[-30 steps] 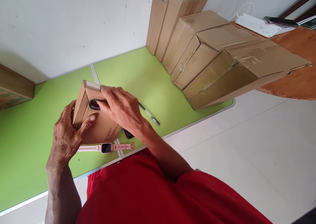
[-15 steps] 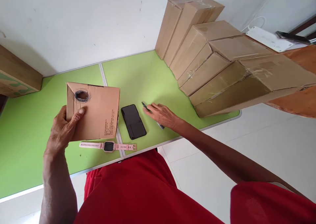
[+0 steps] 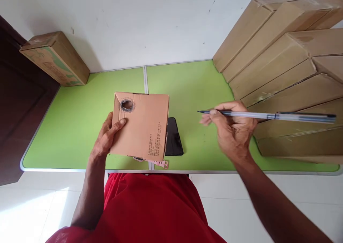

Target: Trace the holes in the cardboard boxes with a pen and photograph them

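My left hand (image 3: 108,135) grips the left side of a small cardboard box (image 3: 142,125), thumb on its face and the other fingers behind. Near the box's upper left corner is an oval hole ringed with dark ink scribbles, and small print runs up its lower right. In my right hand (image 3: 233,128) is a pen (image 3: 265,115), pinched between thumb and fingers, its dark tip pointing left toward the box but well apart from it. Partly hidden behind the box lie a black smartphone (image 3: 174,139) and a pink-strapped watch (image 3: 160,163).
Several large cardboard boxes (image 3: 276,57) stand in a row on the right of the green table (image 3: 187,82). A printed carton (image 3: 59,59) sits at the back left by the white wall (image 3: 166,28). A metal-edged seam crosses the table's middle.
My right hand has lifted the pen off the table and raised it, tip leftward. The view has turned left; my left hand still holds the box, which now covers part of the phone and watch.
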A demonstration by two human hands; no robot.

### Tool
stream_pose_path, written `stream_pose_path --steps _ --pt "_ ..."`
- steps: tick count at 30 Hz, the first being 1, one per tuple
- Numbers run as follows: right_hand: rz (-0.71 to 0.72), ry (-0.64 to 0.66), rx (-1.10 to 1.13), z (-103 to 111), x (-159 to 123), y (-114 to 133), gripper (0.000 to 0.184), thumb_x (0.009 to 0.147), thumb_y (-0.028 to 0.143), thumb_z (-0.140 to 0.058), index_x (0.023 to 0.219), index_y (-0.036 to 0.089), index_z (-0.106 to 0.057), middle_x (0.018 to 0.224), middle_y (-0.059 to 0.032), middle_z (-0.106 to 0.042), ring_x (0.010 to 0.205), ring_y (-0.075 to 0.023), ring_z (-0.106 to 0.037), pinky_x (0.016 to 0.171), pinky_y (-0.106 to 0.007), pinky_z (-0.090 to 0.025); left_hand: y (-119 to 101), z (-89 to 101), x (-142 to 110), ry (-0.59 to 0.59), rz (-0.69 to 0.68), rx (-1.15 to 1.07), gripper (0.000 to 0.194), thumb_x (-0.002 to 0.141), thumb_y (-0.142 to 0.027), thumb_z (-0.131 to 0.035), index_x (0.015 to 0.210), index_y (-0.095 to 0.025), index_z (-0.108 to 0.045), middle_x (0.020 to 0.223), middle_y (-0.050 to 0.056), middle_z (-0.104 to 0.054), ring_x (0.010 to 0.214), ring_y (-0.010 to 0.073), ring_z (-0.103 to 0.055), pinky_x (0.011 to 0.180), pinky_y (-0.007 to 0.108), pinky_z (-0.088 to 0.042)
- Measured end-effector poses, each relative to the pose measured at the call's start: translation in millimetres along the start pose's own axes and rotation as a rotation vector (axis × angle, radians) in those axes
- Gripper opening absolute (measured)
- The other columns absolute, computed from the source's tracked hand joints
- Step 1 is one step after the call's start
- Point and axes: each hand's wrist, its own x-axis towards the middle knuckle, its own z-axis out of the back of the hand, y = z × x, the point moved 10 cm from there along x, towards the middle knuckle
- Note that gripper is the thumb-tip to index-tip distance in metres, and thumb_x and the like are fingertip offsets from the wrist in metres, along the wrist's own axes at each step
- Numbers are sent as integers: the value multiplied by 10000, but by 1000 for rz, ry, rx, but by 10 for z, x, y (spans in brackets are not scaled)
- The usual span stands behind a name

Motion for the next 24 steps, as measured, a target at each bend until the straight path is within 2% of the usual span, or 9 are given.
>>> stream_pose_path --steps 2,3,5,7,11,17,24 --pt "-9 0 364 -364 -85 401 130 989 405 -746 990 309 -657 760 7 -777 651 -239 -777 628 -405 -644 -35 -140 -24 14 -37 -3 715 908 -656 -787 1456 -243 -586 1452 146 -738 1160 306 -772 901 398 -671" --pt "1 40 467 -573 -133 598 131 997 407 -741 1017 294 -679 790 5 -794 693 -229 -799 666 -403 -671 -41 -205 -43 17 -42 -1 761 914 -655 -790 1516 -253 -558 1475 149 -726 1188 317 -766 914 408 -670" --pt "-12 124 539 -928 -241 855 147 1035 422 -726 1078 281 -719 937 -17 -840 836 -223 -844 759 -404 -706 -27 -326 -98 32 -31 10 859 922 -652 -803 1633 -289 -485 1485 144 -716 1204 331 -764 922 430 -665" --pt "-23 175 483 -1131 -353 938 168 1067 440 -712 1126 287 -751 1078 -42 -851 967 -232 -855 837 -417 -715 7 -430 -165 61 -12 27 911 932 -650 -809 1699 -336 -431 1453 128 -723 1185 331 -768 934 453 -655" --pt "-8 160 289 -1149 -508 831 174 1102 436 -665 1142 297 -762 1120 -62 -840 1036 -242 -830 964 -462 -693 95 -533 -254 87 26 41 945 920 -656 -817 1721 -368 -407 1411 115 -719 1174 328 -756 958 471 -628" --pt "-53 74 317 -1060 -571 668 115 1082 396 -701 1093 286 -730 1027 -28 -814 870 -202 -802 827 -383 -684 114 -595 -247 80 16 93 982 872 -701 -824 1696 -323 -447 1329 115 -719 1153 325 -733 919 452 -609" --pt "55 75 285 -1081 -593 724 48 1094 278 -700 1116 257 -736 1045 -34 -828 923 -180 -809 874 -357 -661 117 -583 -255 56 -4 130 1023 858 -739 -801 1711 -313 -431 1253 105 -737 1086 312 -730 887 444 -589"
